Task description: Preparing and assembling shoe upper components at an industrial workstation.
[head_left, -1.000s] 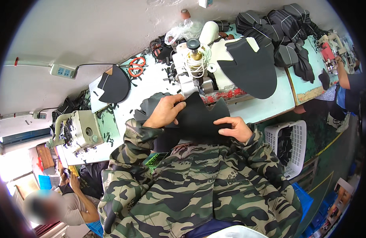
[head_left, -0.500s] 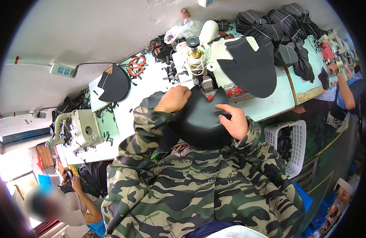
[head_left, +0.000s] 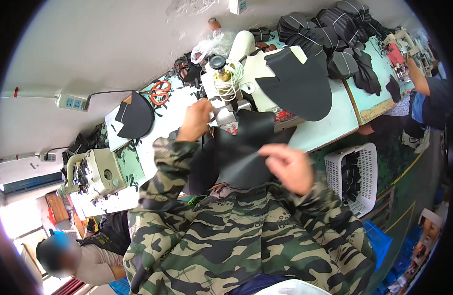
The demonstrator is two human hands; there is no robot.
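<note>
A black leather-like piece [head_left: 243, 164] with a shiny face lies bent in front of me, its upper edge close to the small bench machine [head_left: 227, 112]. My left hand [head_left: 196, 120] is raised beside the machine, left of the piece, with its fingers curled together; whatever may be between them is hidden. Over the right part of the piece is my right hand [head_left: 289, 169], somewhat blurred, its index finger stretched out above the surface. I cannot tell whether that finger touches it. On the machine are a black knob [head_left: 217, 62] and a coil of white cord [head_left: 229, 86].
Large black cut panels [head_left: 300, 86] lie right of the machine, with tied black bundles [head_left: 305, 32] behind. Orange-handled scissors [head_left: 160, 92] and a rounded black piece [head_left: 135, 115] lie to the left. A white basket [head_left: 364, 182] stands at right. Two co-workers sit at either side.
My left hand has lifted off the black piece and moved left. The right hand has shifted down and blurred. The piece has turned and its notched edge no longer shows.
</note>
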